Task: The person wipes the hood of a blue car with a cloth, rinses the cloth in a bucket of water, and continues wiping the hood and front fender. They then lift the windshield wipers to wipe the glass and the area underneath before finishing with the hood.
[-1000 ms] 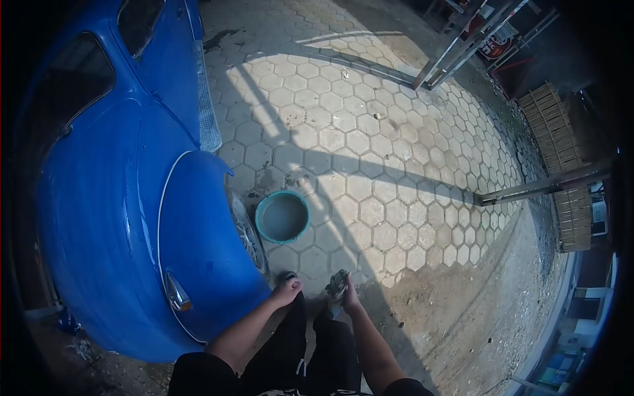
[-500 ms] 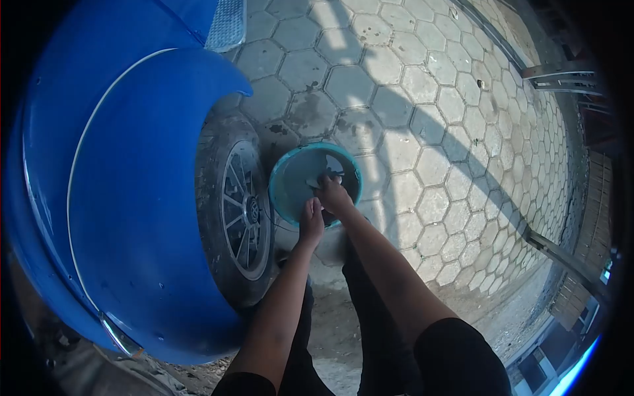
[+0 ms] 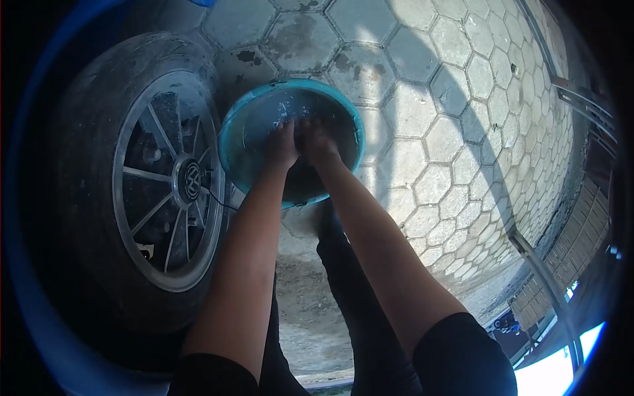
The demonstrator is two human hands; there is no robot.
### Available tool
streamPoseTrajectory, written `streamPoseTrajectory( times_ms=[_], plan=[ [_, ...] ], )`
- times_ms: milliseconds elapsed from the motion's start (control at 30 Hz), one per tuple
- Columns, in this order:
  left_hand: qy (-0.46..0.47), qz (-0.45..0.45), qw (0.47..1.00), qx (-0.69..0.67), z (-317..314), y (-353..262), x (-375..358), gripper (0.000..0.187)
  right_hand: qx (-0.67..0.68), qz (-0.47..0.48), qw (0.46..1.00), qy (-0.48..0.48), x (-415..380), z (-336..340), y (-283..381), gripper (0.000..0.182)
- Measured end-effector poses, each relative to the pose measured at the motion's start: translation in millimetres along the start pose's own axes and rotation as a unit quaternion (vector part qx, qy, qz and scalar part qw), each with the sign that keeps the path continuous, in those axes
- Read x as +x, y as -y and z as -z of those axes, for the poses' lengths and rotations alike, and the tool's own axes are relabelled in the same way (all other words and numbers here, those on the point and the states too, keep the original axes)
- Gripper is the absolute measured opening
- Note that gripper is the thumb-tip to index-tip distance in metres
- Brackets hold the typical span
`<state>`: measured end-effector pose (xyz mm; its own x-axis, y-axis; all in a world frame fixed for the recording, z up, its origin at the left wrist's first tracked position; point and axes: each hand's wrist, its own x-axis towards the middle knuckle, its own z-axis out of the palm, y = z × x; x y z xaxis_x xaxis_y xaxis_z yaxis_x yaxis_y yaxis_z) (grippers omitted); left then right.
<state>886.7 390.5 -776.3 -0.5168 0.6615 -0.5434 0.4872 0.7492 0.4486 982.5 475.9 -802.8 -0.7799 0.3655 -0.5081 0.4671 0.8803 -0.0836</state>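
A teal plastic basin (image 3: 358, 142) of murky water stands on the paving beside the wheel. Both of my hands are down inside it, close together near its middle. My left hand (image 3: 284, 145) has its fingers at or under the water, so what they do is hidden. Just to the right, my right hand (image 3: 320, 144) is dim and blurred, its fingertips also lost in the water. Whether either hand holds something does not show. White flecks or splashes (image 3: 284, 109) lie on the water beyond the fingers.
Close on the left is a car wheel with a spoked rim (image 3: 165, 173) and dark tyre (image 3: 86, 198), under blue bodywork (image 3: 33, 330). A thin dark cord (image 3: 221, 201) runs between wheel and basin. Hexagonal paving (image 3: 413, 115) spreads right, with metal posts (image 3: 545, 270) at its edge.
My view has come lower and closer to the basin and wheel. My hands, earlier together above the water with something small and dark near the right fingers, have dipped into it.
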Motion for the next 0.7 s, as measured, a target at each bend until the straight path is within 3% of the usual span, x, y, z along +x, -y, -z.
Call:
streamPoseTrajectory(
  times_ms=[100,167,233,267,333,367,433,467,500,533,567,633,700],
  plan=[
    [0.018,0.041,0.999,0.021,-29,18,10,0.052,0.039,-0.036,0.995,0.090,10,17,0,0.041],
    [0.060,0.111,0.992,0.007,-19,11,8,0.046,0.154,-0.073,0.984,0.043,3,22,-5,0.037],
    [0.116,0.149,0.976,-0.105,-9,9,-5,0.052,0.382,-0.122,0.916,0.017,-13,49,-12,0.042],
    [0.140,0.165,0.963,-0.159,1,6,-11,0.055,0.423,-0.125,0.897,-0.016,-21,58,-15,0.044],
    [0.048,0.171,0.887,-0.425,2,-3,-32,0.051,0.503,-0.129,0.851,-0.084,-35,63,-22,0.047],
    [0.001,0.165,0.821,-0.547,0,-7,-43,0.049,0.553,-0.148,0.819,-0.047,-45,79,-25,0.046],
    [0.014,0.209,0.627,-0.750,8,-20,-64,0.040,0.644,-0.178,0.743,0.029,-71,114,-24,0.046],
    [0.028,0.184,0.544,-0.818,24,-27,-77,0.045,0.694,-0.155,0.703,0.012,-83,118,-18,0.048],
    [0.033,0.187,0.511,-0.838,70,-60,-93,0.052,0.740,-0.129,0.660,-0.003,-94,117,-12,0.051],
    [-0.007,0.218,0.519,-0.826,83,-74,-102,0.053,0.768,-0.112,0.628,-0.057,-111,138,-7,0.049],
    [-0.046,0.248,0.525,-0.813,96,-88,-106,0.053,0.810,-0.034,0.582,-0.057,-104,92,-5,0.048],
    [-0.085,0.216,0.571,-0.788,120,-114,-115,0.052,0.796,-0.157,0.584,-0.005,-122,151,11,0.043],
    [-0.092,0.198,0.606,-0.765,134,-126,-123,0.050,0.578,-0.178,0.789,-0.105,-132,183,23,0.040]
  ],
)
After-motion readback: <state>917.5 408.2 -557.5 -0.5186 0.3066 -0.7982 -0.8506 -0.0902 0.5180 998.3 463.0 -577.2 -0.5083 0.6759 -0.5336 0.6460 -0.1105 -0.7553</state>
